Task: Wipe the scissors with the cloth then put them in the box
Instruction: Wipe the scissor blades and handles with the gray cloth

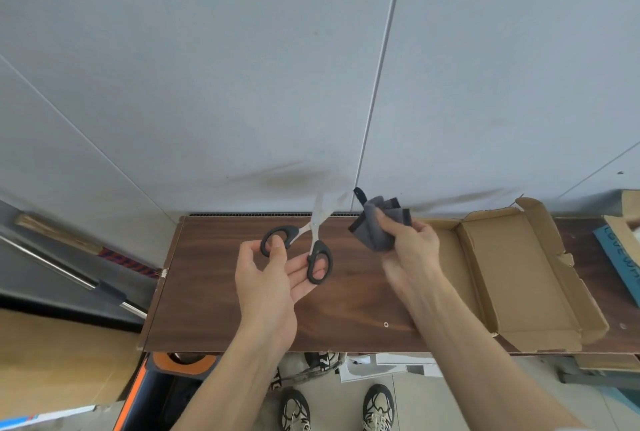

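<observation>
My left hand holds a pair of scissors with black handles and silver blades above the brown wooden table. The blades are spread open and point away from me, toward the wall. My thumb is through one handle loop and my fingers are at the other. My right hand grips a bunched grey cloth with dark edging, held just right of the blades and apart from them. An open, flat cardboard box lies on the table at the right, with its flaps folded out.
A light grey wall rises behind the table. At the far right lie a teal book and more cardboard. Left of the table are a metal rail and a broom handle. Below the table's front edge are my shoes and some clutter on the floor.
</observation>
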`<state>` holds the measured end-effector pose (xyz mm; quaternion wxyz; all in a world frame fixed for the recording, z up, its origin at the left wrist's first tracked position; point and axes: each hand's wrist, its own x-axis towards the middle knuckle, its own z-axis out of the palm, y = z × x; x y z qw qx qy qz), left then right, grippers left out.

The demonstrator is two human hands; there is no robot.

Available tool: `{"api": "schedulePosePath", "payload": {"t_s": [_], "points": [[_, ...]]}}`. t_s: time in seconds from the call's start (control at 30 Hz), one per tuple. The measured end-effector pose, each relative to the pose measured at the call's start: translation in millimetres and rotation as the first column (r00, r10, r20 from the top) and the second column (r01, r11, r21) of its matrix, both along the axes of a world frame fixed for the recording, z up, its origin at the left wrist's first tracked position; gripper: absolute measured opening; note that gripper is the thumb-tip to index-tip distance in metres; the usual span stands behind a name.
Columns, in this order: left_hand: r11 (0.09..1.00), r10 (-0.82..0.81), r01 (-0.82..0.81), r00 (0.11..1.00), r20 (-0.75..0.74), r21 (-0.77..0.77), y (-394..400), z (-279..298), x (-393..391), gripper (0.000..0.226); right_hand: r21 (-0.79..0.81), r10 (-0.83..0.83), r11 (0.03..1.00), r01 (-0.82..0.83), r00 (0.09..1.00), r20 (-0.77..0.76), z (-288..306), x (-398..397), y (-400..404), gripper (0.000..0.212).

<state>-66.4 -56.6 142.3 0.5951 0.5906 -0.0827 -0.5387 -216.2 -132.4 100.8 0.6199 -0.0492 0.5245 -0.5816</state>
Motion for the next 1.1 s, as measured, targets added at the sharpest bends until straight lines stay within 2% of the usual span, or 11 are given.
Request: {"api": "schedulePosePath", "payload": {"t_s": [0.1, 0.17, 0.23, 0.37, 0.47, 0.63, 0.73, 0.83, 1.1], "points": [[0.999, -0.032, 0.031, 0.999, -0.029, -0.019, -1, 1, 3, 0.007, -0.091, 0.184, 0.978, -0.189, 0.981, -0.062, 4, -7, 0, 0.074], [0.997, -0.071, 0.07, 0.997, -0.036, -0.032, -2, 2, -2, 0.006, -0.141, 0.314, 0.936, -0.323, 0.946, -0.086, 5, -1, 5, 0.075], [0.996, -0.081, 0.079, 0.996, -0.044, -0.042, -2, 3, -6, 0.006, -0.168, 0.402, 0.897, -0.409, 0.913, -0.076, 6, 6, 8, 0.066], [0.996, -0.075, 0.071, 0.995, -0.067, -0.054, -2, 4, -6, 0.005, -0.164, 0.475, 0.865, -0.474, 0.88, -0.036, 6, 9, 9, 0.032], [0.995, -0.091, 0.086, 0.993, -0.074, -0.058, 0, 5, -7, 0.007, -0.129, 0.488, 0.865, -0.484, 0.873, -0.005, 9, 8, 12, 0.03], [0.99, -0.135, 0.135, 0.991, -0.008, -0.029, 0, 5, -7, 0.008, -0.122, 0.672, 0.734, -0.668, 0.741, -0.009, 21, 6, 16, 0.023], [0.986, -0.165, 0.166, 0.986, 0.04, -0.022, -1, 5, -8, 0.01, -0.104, 0.679, 0.722, -0.684, 0.73, -0.082, 24, 8, 15, 0.025], [0.987, -0.159, 0.159, 0.986, 0.05, -0.012, 0, 4, -12, 0.011, -0.06, 0.595, 0.791, -0.609, 0.787, -0.163, 23, 16, 15, 0.017], [0.999, -0.05, 0.05, 0.998, -0.029, -0.004, -3, 4, -20, 0.01, -0.012, 0.394, 0.917, -0.398, 0.912, -0.118, 18, 27, 17, 0.023]]}}
